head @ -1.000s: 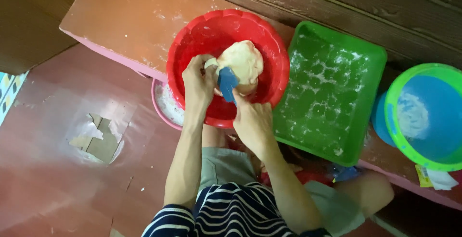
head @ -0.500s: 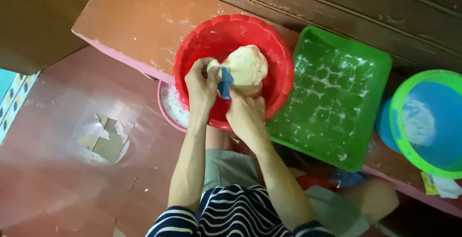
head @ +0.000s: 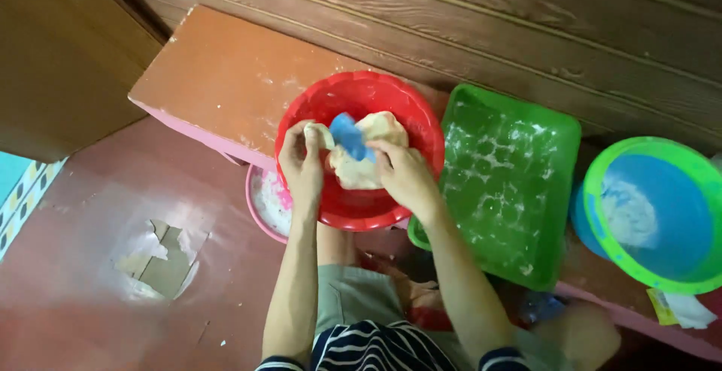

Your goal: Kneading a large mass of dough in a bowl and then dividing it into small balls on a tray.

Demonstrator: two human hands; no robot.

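A red plastic bowl [head: 353, 96] sits on a low reddish bench [head: 226, 77] and holds a pale lump of dough [head: 368, 156]. My left hand [head: 301, 160] rests on the bowl's near left side and pinches a small piece of dough at its fingertips. My right hand [head: 402, 175] grips a blue scraper [head: 347, 136] pressed into the dough lump. Both forearms reach up from my striped sleeves at the bottom of the view.
A floured green tray [head: 504, 175] lies right of the bowl. A blue bowl with flour inside a green basin [head: 654, 213] stands at far right. A pink bowl [head: 267, 205] peeks out under the red one. Wooden wall behind; broken patch in the red floor [head: 162, 258].
My left hand has pulled a small piece of dough away from the lump. The blue scraper has tilted and cut deeper between the piece and the lump. The view has shifted slightly.
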